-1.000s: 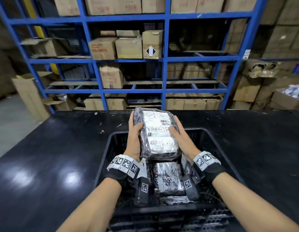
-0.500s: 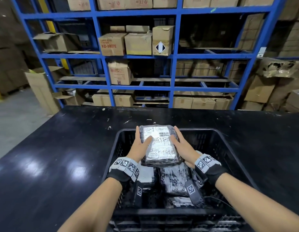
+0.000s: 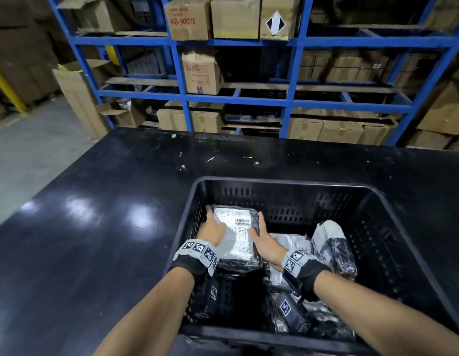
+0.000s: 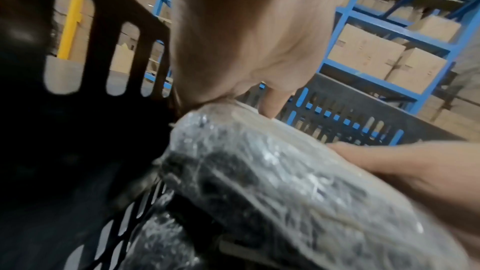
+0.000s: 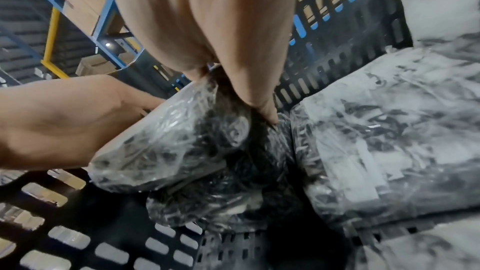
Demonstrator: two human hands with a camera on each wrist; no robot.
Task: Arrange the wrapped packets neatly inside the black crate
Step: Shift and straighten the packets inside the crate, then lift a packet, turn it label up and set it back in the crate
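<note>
A black perforated crate [image 3: 282, 183] stands on the black table. Both hands hold one plastic-wrapped packet [image 3: 236, 235] with a white barcode label, low in the crate's far left part. My left hand [image 3: 213, 228] grips its left edge, fingers down its side. My right hand [image 3: 264, 240] grips its right edge. In the left wrist view the packet [image 4: 298, 182] hangs slightly tilted above another packet [image 4: 155, 239]. In the right wrist view the held packet [image 5: 176, 141] sits beside a larger packet [image 5: 384, 141]. Another packet [image 3: 333, 247] leans upright at the crate's right.
Blue steel racking [image 3: 292, 73] with cardboard boxes [image 3: 188, 19] stands behind the table [image 3: 94, 227]. More packets [image 3: 287, 245] lie in the crate's middle and near right. Bare crate floor [image 3: 243, 301] shows at the near left. Grey floor [image 3: 30, 155] lies to the left.
Both hands have lowered the labelled packet from above the crate's rim down into the far left of the crate. The head view has tilted downward and closer.
</note>
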